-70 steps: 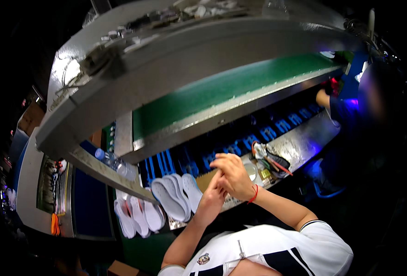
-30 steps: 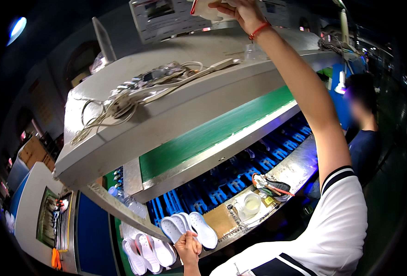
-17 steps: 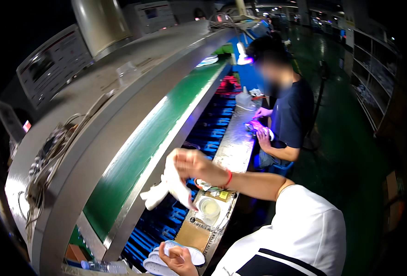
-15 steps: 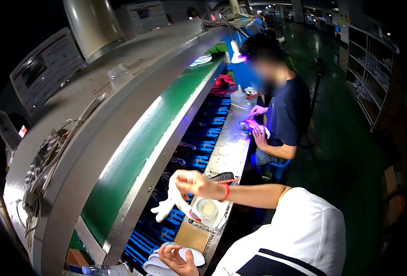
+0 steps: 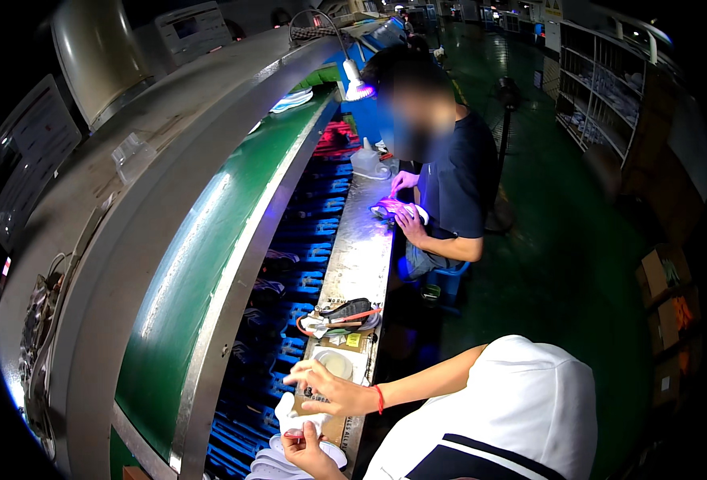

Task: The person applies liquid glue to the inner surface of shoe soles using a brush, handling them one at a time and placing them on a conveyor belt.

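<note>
My right hand, a red band on its wrist, hovers over the workbench with fingers spread and nothing visibly gripped. Below it, the thumb and fingers of my left hand pinch a white glove near its red-edged cuff. The glove's fingers stick up beside my right hand's fingertips. White shoe soles lie stacked beneath my left hand. Just beyond my right hand stands a round tub of pale paste, on a white sheet.
A dark shoe part and red-handled brushes lie farther along the metal bench. A green conveyor runs left, beside blue racks. A seated co-worker handles a shoe under a purple lamp.
The white glove has passed from my right hand down to my left, which now pinches it. My right hand has lowered and spread its fingers. The view has shifted right.
</note>
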Demonstrator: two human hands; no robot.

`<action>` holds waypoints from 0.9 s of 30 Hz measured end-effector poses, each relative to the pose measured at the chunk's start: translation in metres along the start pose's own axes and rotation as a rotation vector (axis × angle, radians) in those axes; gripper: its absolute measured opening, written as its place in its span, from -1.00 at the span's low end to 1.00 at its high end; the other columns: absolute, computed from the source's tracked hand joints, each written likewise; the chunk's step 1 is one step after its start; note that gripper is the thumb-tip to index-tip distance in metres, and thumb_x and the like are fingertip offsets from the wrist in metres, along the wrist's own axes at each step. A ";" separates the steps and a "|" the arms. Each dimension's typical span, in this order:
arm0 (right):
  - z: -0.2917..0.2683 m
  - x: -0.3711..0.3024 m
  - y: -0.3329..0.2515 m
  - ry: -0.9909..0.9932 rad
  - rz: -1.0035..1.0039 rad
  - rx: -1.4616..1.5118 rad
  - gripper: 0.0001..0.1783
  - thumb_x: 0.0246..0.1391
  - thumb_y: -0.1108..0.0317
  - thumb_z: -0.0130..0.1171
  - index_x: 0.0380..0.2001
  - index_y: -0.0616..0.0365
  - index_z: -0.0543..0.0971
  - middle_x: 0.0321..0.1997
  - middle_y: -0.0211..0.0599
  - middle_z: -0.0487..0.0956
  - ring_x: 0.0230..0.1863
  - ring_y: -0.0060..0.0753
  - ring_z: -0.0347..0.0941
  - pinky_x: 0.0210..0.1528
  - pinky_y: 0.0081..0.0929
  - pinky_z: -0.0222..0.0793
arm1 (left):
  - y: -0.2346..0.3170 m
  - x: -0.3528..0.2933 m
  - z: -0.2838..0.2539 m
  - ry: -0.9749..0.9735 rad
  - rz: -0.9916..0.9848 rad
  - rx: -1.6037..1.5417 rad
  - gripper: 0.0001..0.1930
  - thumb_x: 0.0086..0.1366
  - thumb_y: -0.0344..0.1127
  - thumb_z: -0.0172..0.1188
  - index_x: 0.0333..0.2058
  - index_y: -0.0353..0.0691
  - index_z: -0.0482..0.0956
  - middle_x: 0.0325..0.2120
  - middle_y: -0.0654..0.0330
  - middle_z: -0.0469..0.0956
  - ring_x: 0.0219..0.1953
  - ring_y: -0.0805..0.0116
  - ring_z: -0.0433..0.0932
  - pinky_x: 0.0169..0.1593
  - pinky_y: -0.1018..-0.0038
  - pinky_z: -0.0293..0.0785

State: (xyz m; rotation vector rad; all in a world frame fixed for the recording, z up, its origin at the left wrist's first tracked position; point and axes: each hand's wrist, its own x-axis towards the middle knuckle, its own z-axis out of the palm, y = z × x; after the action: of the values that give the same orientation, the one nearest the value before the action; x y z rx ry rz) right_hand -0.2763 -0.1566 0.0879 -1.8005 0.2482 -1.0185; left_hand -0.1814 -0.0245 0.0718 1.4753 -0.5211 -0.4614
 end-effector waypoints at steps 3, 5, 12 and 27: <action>0.007 -0.011 -0.003 -0.111 -0.206 -0.284 -0.66 0.09 0.09 0.17 -0.24 0.15 0.49 -0.27 -0.23 0.32 -0.14 -0.14 0.33 -0.08 -0.33 0.28 | -0.007 0.001 0.003 -0.009 -0.082 -0.092 -0.82 0.16 -0.44 0.27 -0.28 -0.30 0.48 -0.50 0.29 0.51 -0.57 0.62 0.44 -0.62 0.71 0.35; 0.012 -0.020 -0.007 -0.210 0.147 -0.009 -0.67 0.08 0.11 0.19 -0.30 0.17 0.49 -0.32 -0.24 0.43 -0.28 -0.27 0.44 -0.23 -0.41 0.36 | -0.023 0.005 0.008 -0.095 0.030 -0.035 -0.79 0.12 -0.50 0.28 -0.28 -0.30 0.45 -0.47 0.25 0.52 -0.56 0.59 0.45 -0.58 0.67 0.39; -0.013 -0.016 0.012 -0.367 0.461 0.306 -0.75 0.10 0.28 0.22 -0.29 0.26 0.51 -0.31 -0.29 0.61 -0.29 -0.57 0.53 -0.22 -0.61 0.45 | -0.039 -0.006 -0.015 -0.349 -0.266 0.040 -0.68 0.28 -0.40 0.15 0.01 -0.34 0.48 -0.16 0.11 0.55 -0.17 0.41 0.49 -0.12 0.53 0.44; -0.021 -0.004 -0.001 -0.214 0.348 0.085 -0.83 0.09 0.44 0.17 -0.26 0.28 0.59 -0.34 -0.33 0.59 -0.36 -0.58 0.48 -0.28 -0.62 0.40 | 0.039 -0.028 0.016 -0.121 0.327 0.046 -0.81 0.14 -0.59 0.12 -0.23 -0.35 0.47 -0.23 0.13 0.43 -0.18 0.36 0.48 -0.04 0.52 0.43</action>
State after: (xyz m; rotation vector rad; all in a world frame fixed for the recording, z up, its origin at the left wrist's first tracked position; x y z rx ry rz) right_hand -0.2949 -0.1674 0.0896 -1.6987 0.3654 -0.5793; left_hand -0.2146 -0.0191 0.1098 1.3781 -0.8583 -0.2824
